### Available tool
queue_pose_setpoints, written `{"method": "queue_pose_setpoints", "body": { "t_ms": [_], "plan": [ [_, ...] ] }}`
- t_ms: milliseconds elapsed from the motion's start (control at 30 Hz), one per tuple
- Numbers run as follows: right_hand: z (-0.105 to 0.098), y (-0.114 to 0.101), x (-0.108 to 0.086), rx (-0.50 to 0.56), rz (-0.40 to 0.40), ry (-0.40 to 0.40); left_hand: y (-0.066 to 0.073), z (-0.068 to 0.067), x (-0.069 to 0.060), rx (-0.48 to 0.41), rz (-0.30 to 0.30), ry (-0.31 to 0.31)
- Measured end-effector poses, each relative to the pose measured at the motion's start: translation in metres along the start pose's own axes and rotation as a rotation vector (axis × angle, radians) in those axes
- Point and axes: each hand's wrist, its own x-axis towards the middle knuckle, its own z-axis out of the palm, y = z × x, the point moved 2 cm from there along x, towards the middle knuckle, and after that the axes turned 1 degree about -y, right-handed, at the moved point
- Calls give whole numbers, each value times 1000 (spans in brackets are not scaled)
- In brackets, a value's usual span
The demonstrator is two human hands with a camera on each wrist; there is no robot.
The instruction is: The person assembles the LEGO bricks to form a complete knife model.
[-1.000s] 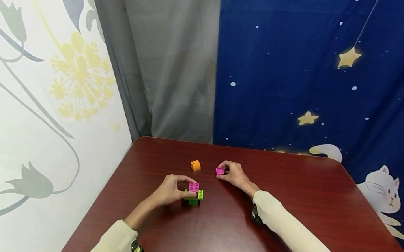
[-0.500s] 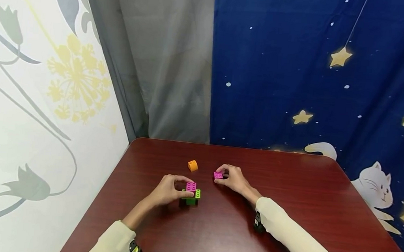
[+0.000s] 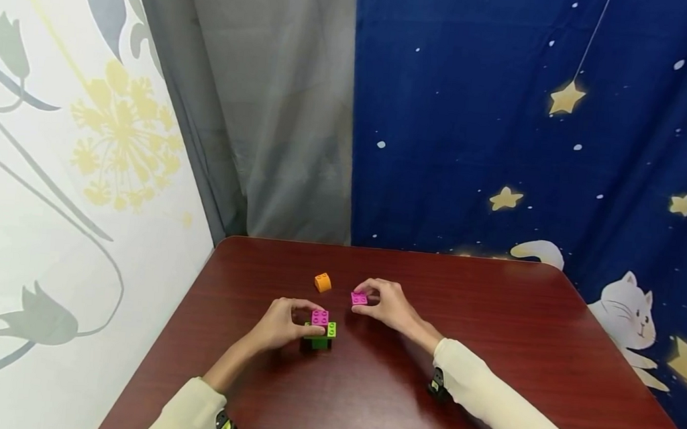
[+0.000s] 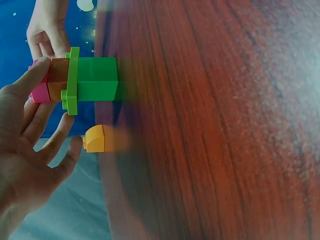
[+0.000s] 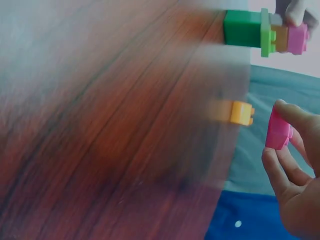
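Stack (image 4: 72, 80) stands upright on the table (image 3: 377, 399), left of center, long axis vertical, studs up. Order from bottom: green block (image 4: 97, 79), lime plate (image 4: 72, 102), brown block (image 4: 58, 80), pink top block (image 3: 320, 317). Lime plate's long axis runs left-right and sticks out past the blocks; studs show on its right end, left end mostly behind fingers.

Left hand (image 3: 279, 325) is on the stack from the left: narrow grip around the upper part, thumb on the near side, index finger on the far side of the pink top block. Its other fingers are spread in the left wrist view.

Right hand (image 3: 393, 306) pinches a second pink block (image 5: 277, 131), thumb on the near side, fingers far. That block is off the table, to the right of the stack and a bit farther; wider than tall, studs up, slight tilt in the right wrist view.

Orange block (image 3: 323, 282) sits on the table on the far side of the stack, left of the right hand, studs up, one side curved.

Backdrop: grey curtain (image 3: 301, 137) far left, blue star curtain (image 3: 448, 115) far right.
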Motion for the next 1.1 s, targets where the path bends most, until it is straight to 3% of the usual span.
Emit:
{"method": "queue_pose_setpoints", "body": {
  "t_ms": [600, 1100],
  "plan": [
    [4, -45, -4, 48, -76, 7, 0, 0, -1, 15, -19, 0],
    [23, -73, 1, 123, -155, -46, -4, 0, 1, 1, -20, 12]
  ]
}}
